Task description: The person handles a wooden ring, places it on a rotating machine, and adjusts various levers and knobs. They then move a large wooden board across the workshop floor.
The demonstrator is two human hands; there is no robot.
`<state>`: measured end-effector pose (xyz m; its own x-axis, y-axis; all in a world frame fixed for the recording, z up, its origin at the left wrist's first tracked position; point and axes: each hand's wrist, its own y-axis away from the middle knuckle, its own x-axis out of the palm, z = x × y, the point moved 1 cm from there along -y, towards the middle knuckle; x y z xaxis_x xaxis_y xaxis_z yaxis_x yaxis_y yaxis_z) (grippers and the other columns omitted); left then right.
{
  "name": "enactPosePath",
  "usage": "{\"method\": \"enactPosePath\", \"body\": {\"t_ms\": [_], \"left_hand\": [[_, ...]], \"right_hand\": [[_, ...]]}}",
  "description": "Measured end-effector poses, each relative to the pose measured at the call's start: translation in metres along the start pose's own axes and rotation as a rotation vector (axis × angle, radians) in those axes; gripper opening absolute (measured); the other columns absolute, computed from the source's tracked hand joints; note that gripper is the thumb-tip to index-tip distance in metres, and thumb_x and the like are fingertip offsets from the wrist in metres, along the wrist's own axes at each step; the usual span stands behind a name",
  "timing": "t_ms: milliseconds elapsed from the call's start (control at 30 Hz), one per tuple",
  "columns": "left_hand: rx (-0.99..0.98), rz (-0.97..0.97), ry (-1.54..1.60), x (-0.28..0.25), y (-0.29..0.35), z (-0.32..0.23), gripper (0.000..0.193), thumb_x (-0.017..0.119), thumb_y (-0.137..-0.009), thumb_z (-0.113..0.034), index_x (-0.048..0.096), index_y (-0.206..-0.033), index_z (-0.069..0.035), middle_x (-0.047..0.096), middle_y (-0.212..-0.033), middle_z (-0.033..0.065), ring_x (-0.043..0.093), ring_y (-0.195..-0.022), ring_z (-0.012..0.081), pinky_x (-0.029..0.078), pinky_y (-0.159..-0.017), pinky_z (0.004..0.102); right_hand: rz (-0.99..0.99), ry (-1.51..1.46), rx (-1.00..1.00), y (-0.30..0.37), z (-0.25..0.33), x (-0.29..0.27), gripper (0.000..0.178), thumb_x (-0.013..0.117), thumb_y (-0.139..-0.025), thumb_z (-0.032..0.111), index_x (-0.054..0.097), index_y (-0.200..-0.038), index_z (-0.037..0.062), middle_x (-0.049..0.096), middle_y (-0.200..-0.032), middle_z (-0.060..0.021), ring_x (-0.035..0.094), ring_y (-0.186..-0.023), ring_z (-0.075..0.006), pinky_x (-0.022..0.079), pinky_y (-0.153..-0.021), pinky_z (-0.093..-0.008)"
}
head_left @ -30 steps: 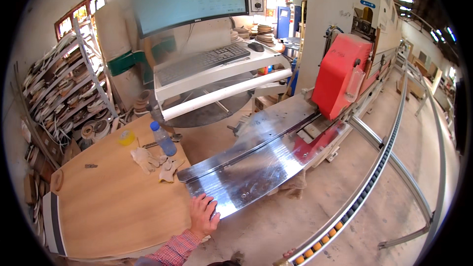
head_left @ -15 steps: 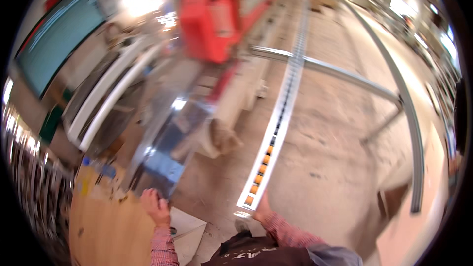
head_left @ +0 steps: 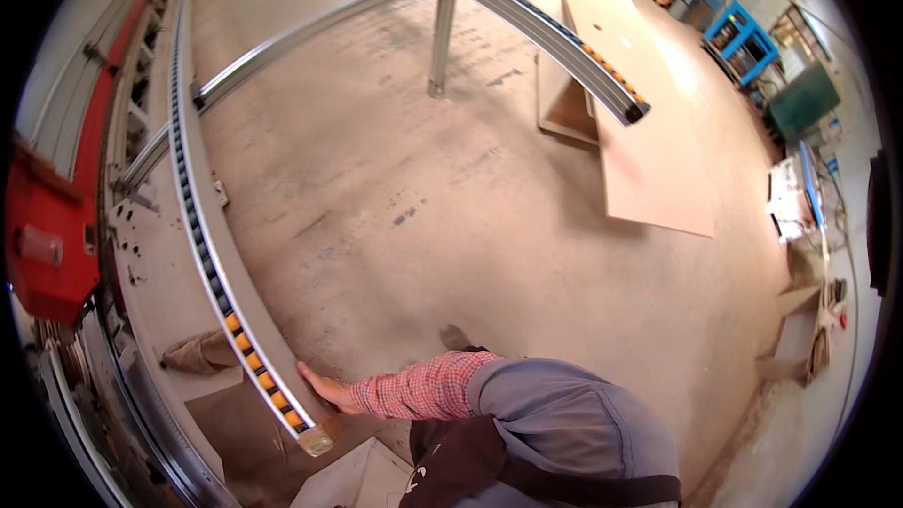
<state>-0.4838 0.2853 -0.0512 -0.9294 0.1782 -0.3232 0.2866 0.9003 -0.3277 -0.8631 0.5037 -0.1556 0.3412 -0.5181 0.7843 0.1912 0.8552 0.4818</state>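
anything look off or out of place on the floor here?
Mostly tidy. A crumpled brown rag or bag lies loose by the red machine's base, left of the roller rail, and dark stains mark the floor mid-frame. One hand rests against the rail's near end; which hand is unclear. No visible damage.

my left hand (head_left: 324, 389) on grey metal roller rail (head_left: 212, 273) near its end | red machine (head_left: 47, 235) left | flat brown wooden board (head_left: 640, 103) far right, well apart

Dusty concrete floor (head_left: 451, 179), blue shelving (head_left: 743, 38) far off.
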Motion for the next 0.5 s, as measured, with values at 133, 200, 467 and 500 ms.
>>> {"method": "enactPosePath", "body": {"t_ms": [133, 200, 467, 500], "left_hand": [[0.090, 0.090, -0.425, 0.074, 0.014, 0.017, 0.058, 0.054, -0.099, -0.035, 0.043, -0.149, -0.007, 0.035, -0.158, 0.0158, 0.024, -0.149, 0.0367, 0.019, -0.122, 0.0509], [0.165, 0.145, -0.538, 0.132, 0.020, 0.029, 0.057, 0.055, -0.099, -0.033, 0.044, -0.148, -0.005, 0.038, -0.155, 0.0168, 0.027, -0.145, 0.0370, 0.022, -0.120, 0.0507], [0.112, 0.215, -0.660, 0.230, 0.096, 0.035, 0.054, 0.058, -0.096, -0.026, 0.047, -0.142, -0.001, 0.046, -0.144, 0.0209, 0.041, -0.133, 0.0383, 0.032, -0.113, 0.0499], [0.098, 0.213, -0.669, 0.239, 0.112, 0.036, 0.053, 0.059, -0.096, -0.026, 0.048, -0.141, 0.000, 0.047, -0.143, 0.0214, 0.042, -0.132, 0.0385, 0.033, -0.112, 0.0499]], "right_hand": [[0.046, 0.448, 0.092, -0.009, -0.004, -0.108, 0.086, 0.043, -0.093, 0.076, 0.045, -0.149, 0.0101, 0.063, -0.129, -0.0132, 0.064, -0.112, -0.0253, 0.055, -0.087, -0.0465], [-0.076, 0.745, -0.088, 0.022, -0.007, -0.193, 0.059, 0.049, -0.097, 0.065, 0.060, -0.123, 0.0125, 0.064, -0.098, 0.0002, 0.062, -0.084, -0.0125, 0.052, -0.069, -0.0308], [-1.261, 0.479, 0.170, 0.372, -0.070, -0.483, 0.040, 0.056, -0.096, 0.039, 0.062, -0.119, 0.0072, 0.070, -0.091, -0.0068, 0.067, -0.071, -0.0168, 0.054, -0.053, -0.0378], [-1.317, 0.415, 0.179, 0.398, -0.078, -0.488, 0.037, 0.056, -0.096, 0.036, 0.062, -0.118, 0.0066, 0.070, -0.091, -0.0075, 0.068, -0.072, -0.0177, 0.055, -0.053, -0.0384]]}}
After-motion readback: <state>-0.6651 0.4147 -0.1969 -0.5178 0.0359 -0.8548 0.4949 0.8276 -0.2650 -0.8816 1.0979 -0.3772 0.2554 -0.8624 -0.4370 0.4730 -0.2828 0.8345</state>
